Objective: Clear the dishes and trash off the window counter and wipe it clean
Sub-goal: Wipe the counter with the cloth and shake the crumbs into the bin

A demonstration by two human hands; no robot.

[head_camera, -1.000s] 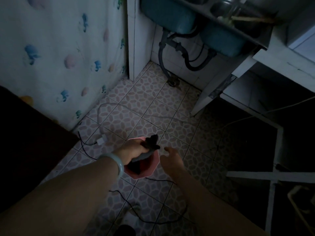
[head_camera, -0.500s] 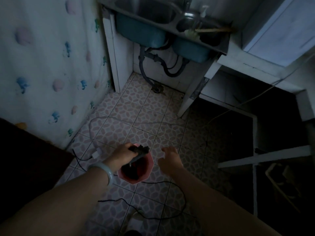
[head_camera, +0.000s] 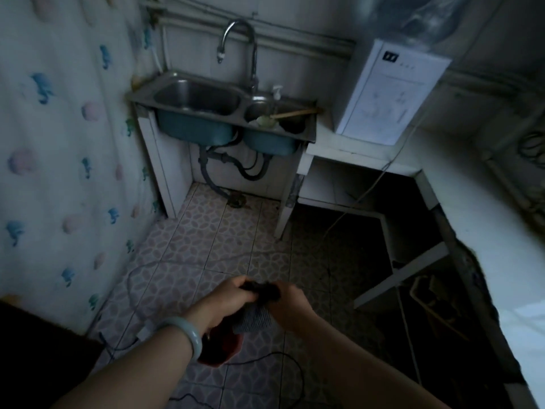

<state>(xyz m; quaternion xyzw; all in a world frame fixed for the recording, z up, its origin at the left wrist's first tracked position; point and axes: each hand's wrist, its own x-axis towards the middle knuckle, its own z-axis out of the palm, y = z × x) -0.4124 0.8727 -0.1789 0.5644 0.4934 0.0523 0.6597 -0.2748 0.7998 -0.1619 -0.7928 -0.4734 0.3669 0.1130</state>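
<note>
Grasps dark rag point(head_camera: 256, 312) in left grip point(head_camera: 228, 299) and right grip point(head_camera: 292, 304) above red bucket point(head_camera: 224, 351) at 6 o'clock; risks dripping on floor cable point(head_camera: 280, 353) if carried wet.

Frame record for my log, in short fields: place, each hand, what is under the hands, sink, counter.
place: dim kitchen corner, tiled floor
left hand: grips a dark cloth
right hand: grips the same cloth
below hands: red bin on the floor, partly hidden by the left wrist
sink: two basins, faucet above, wooden-handled brush in the right basin
counter: white box stands near the sink
</note>
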